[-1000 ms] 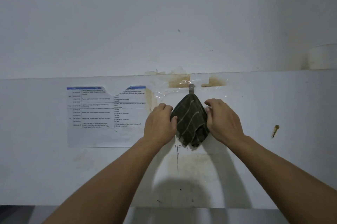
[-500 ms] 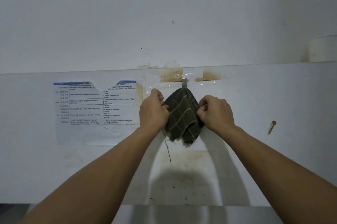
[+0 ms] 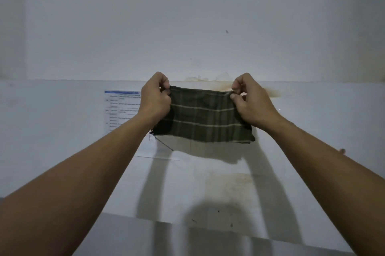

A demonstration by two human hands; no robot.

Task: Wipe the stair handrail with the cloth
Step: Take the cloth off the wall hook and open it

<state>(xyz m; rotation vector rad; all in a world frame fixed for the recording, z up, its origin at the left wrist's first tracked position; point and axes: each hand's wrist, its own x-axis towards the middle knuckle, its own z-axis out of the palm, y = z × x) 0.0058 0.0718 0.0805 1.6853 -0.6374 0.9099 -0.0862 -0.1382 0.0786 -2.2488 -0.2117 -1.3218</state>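
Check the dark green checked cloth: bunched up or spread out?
Spread out. The dark green checked cloth hangs flat, stretched between the left hand and right hand, each pinching a top corner.

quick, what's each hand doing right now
Left hand: closed, pinching the cloth at its top left corner.
Right hand: closed, pinching the cloth's top right corner.

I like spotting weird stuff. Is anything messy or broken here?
Yes. Brown stains mark the wall beside the right hand, and a loose thread dangles from the cloth, whose bottom edge is frayed.
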